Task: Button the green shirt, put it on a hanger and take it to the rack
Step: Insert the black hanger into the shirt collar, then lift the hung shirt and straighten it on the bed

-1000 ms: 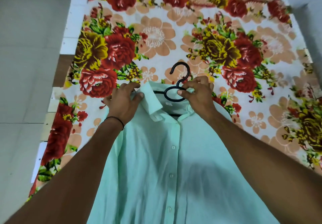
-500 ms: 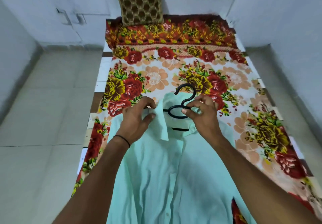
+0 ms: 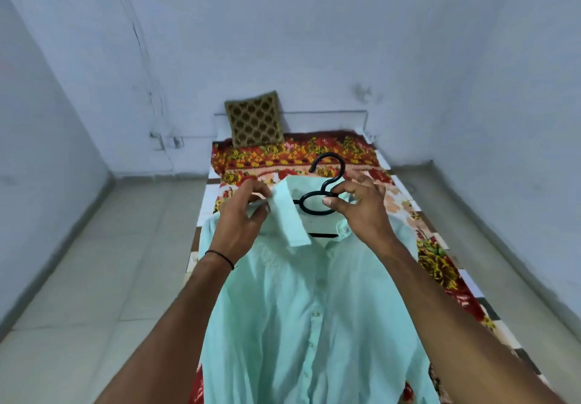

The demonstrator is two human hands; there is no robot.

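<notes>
The pale green shirt (image 3: 301, 309) hangs buttoned down its front, lifted off the bed and held up before me. A black hanger (image 3: 325, 188) sits inside its neck, hook and loop sticking out above the collar. My right hand (image 3: 358, 212) pinches the hanger's loop at the collar's right side. My left hand (image 3: 242, 218) grips the shirt at the left side of the collar, whose flap stands turned up. The hanger's arms are hidden inside the shirt.
Beneath the shirt lies a bed with a red floral sheet (image 3: 440, 265). A brown patterned cushion (image 3: 254, 119) leans on the far wall at the bed's head. Tiled floor (image 3: 94, 278) runs along the left of the bed, a wall along the right.
Both hands have raised the shirt and hanger off the bed. My view has tilted up, bringing the whole bed, the cushion and the far wall into sight.
</notes>
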